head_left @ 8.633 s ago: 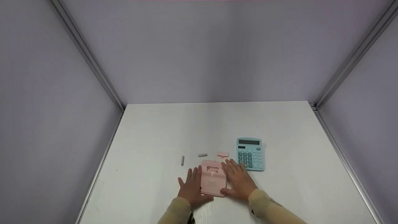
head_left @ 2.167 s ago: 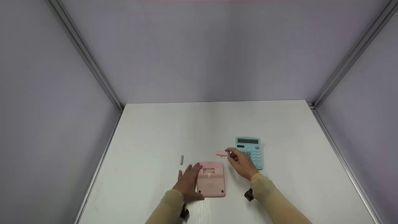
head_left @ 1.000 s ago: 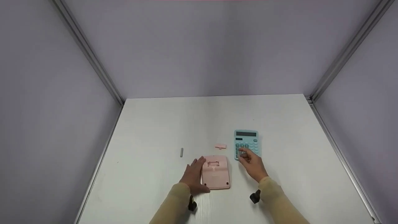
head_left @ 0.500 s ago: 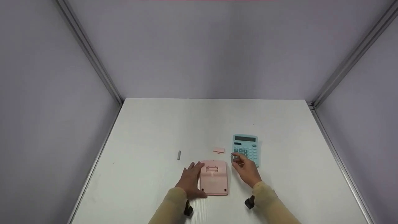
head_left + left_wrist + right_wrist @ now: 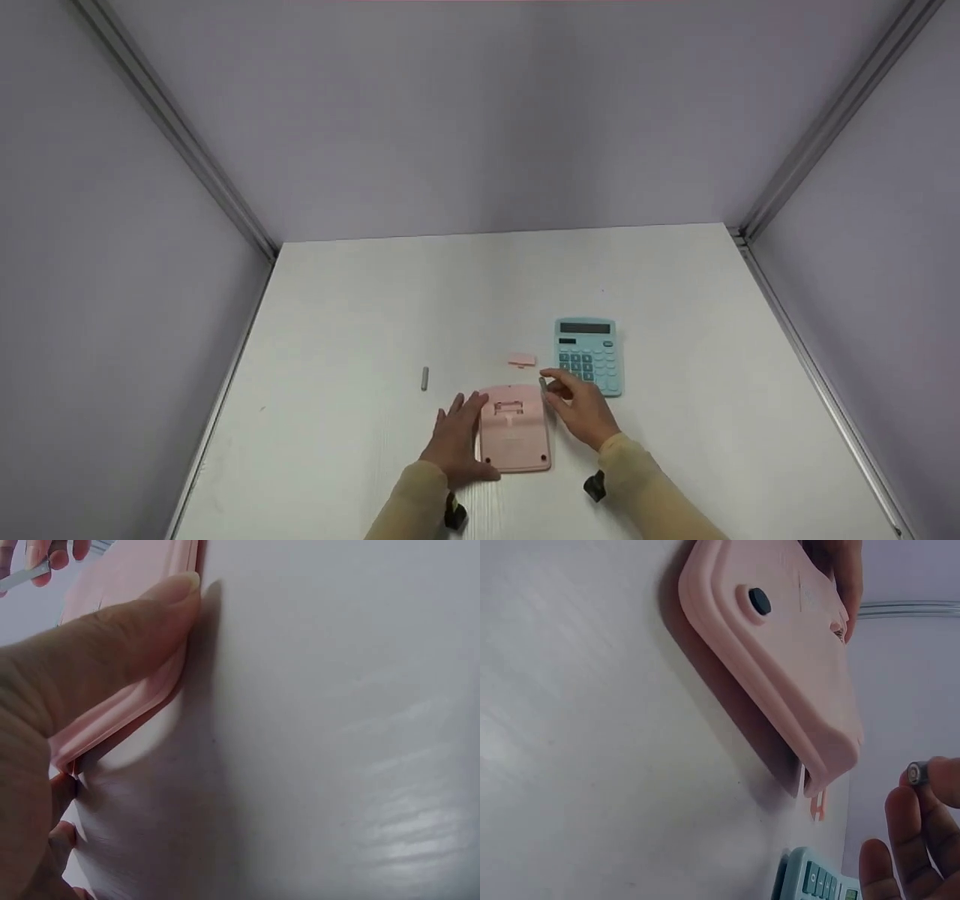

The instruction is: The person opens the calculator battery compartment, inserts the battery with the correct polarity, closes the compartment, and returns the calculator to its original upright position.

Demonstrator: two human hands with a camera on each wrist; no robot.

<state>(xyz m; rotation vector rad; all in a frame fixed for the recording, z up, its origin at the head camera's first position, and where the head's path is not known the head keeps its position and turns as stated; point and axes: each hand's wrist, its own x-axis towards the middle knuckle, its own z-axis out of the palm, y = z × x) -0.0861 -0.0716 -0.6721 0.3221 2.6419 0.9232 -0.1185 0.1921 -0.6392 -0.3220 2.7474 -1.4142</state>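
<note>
A pink calculator (image 5: 514, 439) lies face down, its battery compartment (image 5: 508, 408) uncovered. My left hand (image 5: 456, 444) holds it at the left side, fingers along that edge and thumb on the near edge; the left wrist view shows the thumb (image 5: 169, 596) pressed on the rim. Between thumb and fingertips my right hand (image 5: 581, 409) pinches a small grey battery (image 5: 543, 385), over the calculator's upper right corner in the head view. The right wrist view shows the end of the battery (image 5: 917, 773). Another grey battery (image 5: 424, 379) lies on the table to the left.
Beyond the calculator lies its small pink battery cover (image 5: 522, 360). A blue calculator (image 5: 587, 345) lies face up at the right, partly behind my right hand. The white table (image 5: 360, 315) is bounded by grey walls at the back and both sides.
My right hand has carried the battery from over the blue calculator leftward to the pink calculator's corner. Earlier it picked this battery up from the table. The left hand keeps its hold.
</note>
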